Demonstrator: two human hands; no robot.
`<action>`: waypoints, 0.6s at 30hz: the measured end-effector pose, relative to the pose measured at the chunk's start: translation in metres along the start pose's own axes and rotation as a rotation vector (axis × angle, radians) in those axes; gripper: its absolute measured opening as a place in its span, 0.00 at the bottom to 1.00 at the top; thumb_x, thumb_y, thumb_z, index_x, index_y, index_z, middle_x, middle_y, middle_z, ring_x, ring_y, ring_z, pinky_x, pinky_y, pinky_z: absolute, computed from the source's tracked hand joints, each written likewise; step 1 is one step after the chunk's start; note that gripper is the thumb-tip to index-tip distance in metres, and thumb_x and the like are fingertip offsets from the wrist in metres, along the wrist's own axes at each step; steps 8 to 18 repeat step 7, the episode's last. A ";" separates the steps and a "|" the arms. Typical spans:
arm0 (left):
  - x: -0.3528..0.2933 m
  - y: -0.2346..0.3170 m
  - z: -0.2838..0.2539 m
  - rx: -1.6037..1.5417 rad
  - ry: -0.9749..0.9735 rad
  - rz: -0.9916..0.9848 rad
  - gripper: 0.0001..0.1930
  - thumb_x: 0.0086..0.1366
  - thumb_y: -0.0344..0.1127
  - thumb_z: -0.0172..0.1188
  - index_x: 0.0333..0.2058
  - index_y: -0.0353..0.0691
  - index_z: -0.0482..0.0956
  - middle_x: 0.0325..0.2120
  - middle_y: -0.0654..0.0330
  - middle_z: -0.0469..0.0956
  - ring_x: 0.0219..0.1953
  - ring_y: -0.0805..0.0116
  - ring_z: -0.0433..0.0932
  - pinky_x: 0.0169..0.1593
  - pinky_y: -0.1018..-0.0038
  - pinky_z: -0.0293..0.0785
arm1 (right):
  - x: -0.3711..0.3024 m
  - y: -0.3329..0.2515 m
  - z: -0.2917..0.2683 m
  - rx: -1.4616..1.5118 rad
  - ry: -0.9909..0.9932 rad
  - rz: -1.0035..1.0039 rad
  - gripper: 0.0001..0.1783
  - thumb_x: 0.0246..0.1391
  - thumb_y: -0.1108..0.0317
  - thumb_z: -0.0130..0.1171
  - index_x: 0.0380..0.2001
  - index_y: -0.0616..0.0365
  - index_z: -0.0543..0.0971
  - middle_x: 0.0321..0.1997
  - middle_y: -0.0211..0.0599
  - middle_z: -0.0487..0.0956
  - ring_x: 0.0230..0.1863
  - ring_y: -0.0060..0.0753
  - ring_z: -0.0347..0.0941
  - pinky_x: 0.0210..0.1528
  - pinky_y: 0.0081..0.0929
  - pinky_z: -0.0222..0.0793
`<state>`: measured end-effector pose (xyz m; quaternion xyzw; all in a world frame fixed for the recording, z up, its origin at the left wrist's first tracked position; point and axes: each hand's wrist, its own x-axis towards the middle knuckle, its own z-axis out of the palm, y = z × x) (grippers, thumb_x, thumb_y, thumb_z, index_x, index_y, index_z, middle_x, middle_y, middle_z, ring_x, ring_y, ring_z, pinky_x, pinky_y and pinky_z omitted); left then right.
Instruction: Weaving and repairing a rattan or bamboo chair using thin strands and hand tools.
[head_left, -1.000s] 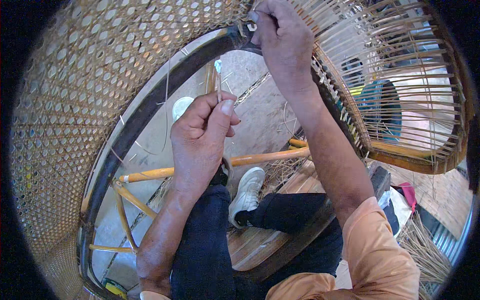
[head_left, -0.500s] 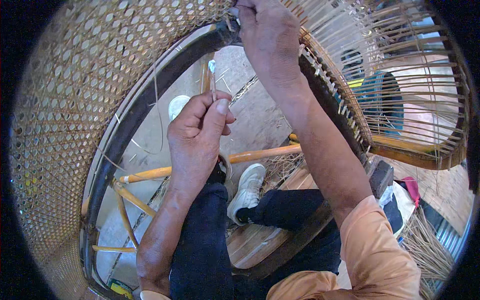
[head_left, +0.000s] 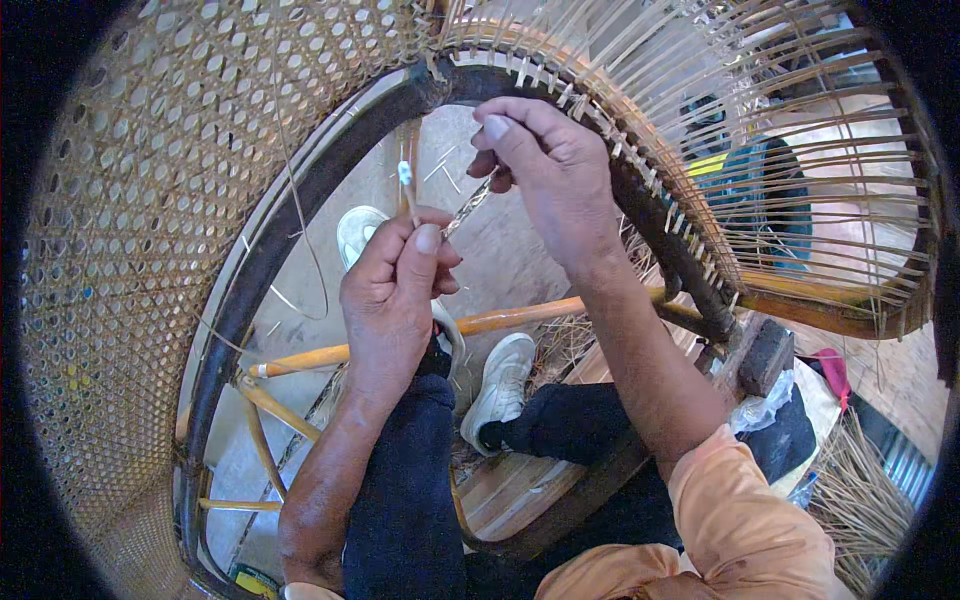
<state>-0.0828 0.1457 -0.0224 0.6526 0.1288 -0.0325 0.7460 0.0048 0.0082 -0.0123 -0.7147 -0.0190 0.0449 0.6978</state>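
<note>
My left hand [head_left: 390, 275] is closed, thumb against fingers, around a thin stick [head_left: 412, 197] that points up. Its tip carries a whitish blob [head_left: 404, 172]. My right hand [head_left: 550, 165] is up and to the right of it, apart from the stick. Its thumb and fingers are drawn together, and whatever may be between them is hidden or too small to tell. Beyond both hands curves the dark frame [head_left: 425, 88] of a rattan piece. Its left side carries an open woven cane panel [head_left: 200, 120]; along its right rim runs a row of short pale strip ends [head_left: 620, 140].
A loose cane strand [head_left: 300, 215] hangs at the left of the frame. Yellow-brown poles [head_left: 510, 315] cross below my hands. A section of spaced rattan rods [head_left: 810, 180] stands at right, with a dark teal container [head_left: 765, 205] behind it. A bundle of cane strips [head_left: 860, 500] lies lower right.
My right hand has come down from the top joint of the frame toward my left hand. The stick in my left hand has dipped slightly and tilted left.
</note>
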 end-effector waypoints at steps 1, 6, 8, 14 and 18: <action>-0.001 0.001 -0.001 0.013 0.014 -0.016 0.11 0.69 0.36 0.47 0.42 0.37 0.75 0.25 0.65 0.74 0.23 0.83 0.71 0.27 0.86 0.69 | 0.000 0.003 0.001 -0.033 0.017 0.041 0.11 0.58 0.70 0.51 0.41 0.63 0.76 0.30 0.32 0.78 0.28 0.20 0.75 0.28 0.15 0.68; -0.002 0.002 0.000 -0.056 0.023 -0.037 0.11 0.69 0.34 0.47 0.44 0.36 0.73 0.25 0.65 0.74 0.23 0.82 0.71 0.28 0.84 0.70 | -0.015 0.008 0.001 -0.040 -0.098 0.055 0.13 0.59 0.67 0.50 0.42 0.62 0.77 0.29 0.30 0.78 0.28 0.18 0.73 0.31 0.16 0.68; -0.002 0.002 0.003 -0.051 0.005 -0.014 0.11 0.69 0.34 0.47 0.44 0.36 0.73 0.25 0.65 0.74 0.23 0.82 0.71 0.28 0.84 0.70 | -0.025 0.008 0.004 -0.044 -0.086 0.088 0.13 0.59 0.67 0.50 0.42 0.62 0.77 0.29 0.30 0.78 0.28 0.18 0.73 0.31 0.16 0.68; -0.002 0.002 0.003 -0.051 0.005 -0.014 0.11 0.69 0.34 0.47 0.44 0.36 0.73 0.25 0.65 0.74 0.23 0.82 0.71 0.28 0.84 0.70 | -0.025 0.008 0.004 -0.044 -0.086 0.088 0.13 0.59 0.67 0.50 0.42 0.62 0.77 0.29 0.30 0.78 0.28 0.18 0.73 0.31 0.16 0.68; -0.002 0.002 0.003 -0.051 0.005 -0.014 0.11 0.69 0.34 0.47 0.44 0.36 0.73 0.25 0.65 0.74 0.23 0.82 0.71 0.28 0.84 0.70 | -0.025 0.008 0.004 -0.044 -0.086 0.088 0.13 0.59 0.67 0.50 0.42 0.62 0.77 0.29 0.30 0.78 0.28 0.18 0.73 0.31 0.16 0.68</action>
